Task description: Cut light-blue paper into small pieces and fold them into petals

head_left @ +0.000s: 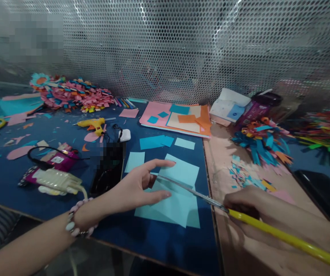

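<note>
Light blue paper [179, 203] is in my left hand [136, 188], its thumb and index finger stretched apart over the sheet and the other fingers curled, partly hidden. My right hand [262, 218] grips yellow-handled scissors [282, 235]. Their narrow blades [188, 188] lie across the paper and point at the gap between my left thumb and index finger. Whether the blades are fully closed cannot be made out. Another light blue sheet lies beneath the held paper. A small pale blue piece [134, 161] rests just beyond my left hand.
Stacked coloured paper [153, 111] lies at the back. Left are a yellow glue gun [94, 124], a black phone [107, 172] and a corded power strip [57, 180]. Fringed paper [262, 142], scraps and another dark phone [322, 195] lie right. A perforated metal panel [165, 50] stands behind.
</note>
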Motion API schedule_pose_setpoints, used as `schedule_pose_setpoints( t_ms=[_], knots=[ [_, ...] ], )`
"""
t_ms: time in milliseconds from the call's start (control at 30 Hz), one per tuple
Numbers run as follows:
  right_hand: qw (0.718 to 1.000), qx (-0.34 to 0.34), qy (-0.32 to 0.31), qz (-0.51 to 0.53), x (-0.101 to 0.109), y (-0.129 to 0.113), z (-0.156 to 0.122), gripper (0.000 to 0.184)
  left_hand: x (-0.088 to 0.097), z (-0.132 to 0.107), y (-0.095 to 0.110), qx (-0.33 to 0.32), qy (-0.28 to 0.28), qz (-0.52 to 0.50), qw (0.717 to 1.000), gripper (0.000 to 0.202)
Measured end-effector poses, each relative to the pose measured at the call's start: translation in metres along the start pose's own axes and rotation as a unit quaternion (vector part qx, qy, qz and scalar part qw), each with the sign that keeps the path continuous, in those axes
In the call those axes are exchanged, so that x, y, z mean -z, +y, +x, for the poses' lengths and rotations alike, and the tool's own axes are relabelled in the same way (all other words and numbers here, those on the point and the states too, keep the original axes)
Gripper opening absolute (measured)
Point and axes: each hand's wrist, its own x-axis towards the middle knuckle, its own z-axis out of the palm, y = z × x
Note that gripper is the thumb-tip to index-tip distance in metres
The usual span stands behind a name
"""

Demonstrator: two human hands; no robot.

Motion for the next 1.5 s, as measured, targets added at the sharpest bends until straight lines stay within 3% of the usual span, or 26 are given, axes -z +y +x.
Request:
schedule_pose_setpoints(
  t_ms=[167,333,700,967,1167,1333,1500],
  knots=[
    [0.999,-0.003,-0.045,0.002,-0.003,0.009,0.006,0.017,0.0,0.0,-0.001,0.011,0.004,-0.009,1.0,0.062],
    [0.999,-0.009,-0.048,0.011,-0.009,0.019,0.009,0.018,0.0,0.0,0.001,0.015,0.009,0.003,1.0,0.061],
    [0.993,-0.064,-0.084,-0.045,-0.002,-0.003,0.006,0.017,0.001,0.001,0.0,0.015,-0.007,-0.012,1.0,0.06],
    [0.995,-0.047,-0.076,-0.033,-0.005,0.0,0.009,0.019,0.0,0.001,0.002,0.016,-0.003,-0.009,1.0,0.06],
    [0.991,-0.085,-0.093,-0.039,-0.006,0.001,0.008,0.022,0.0,0.0,-0.001,0.026,-0.013,0.016,0.999,0.065],
    [0.996,-0.063,-0.052,-0.041,-0.004,-0.004,0.009,0.026,0.0,0.0,0.0,0.011,-0.015,-0.012,1.0,0.065],
    [0.995,-0.051,-0.057,-0.069,-0.005,0.015,0.007,0.02,0.002,0.004,-0.005,0.005,0.024,-0.01,1.0,0.063]
  ],
)
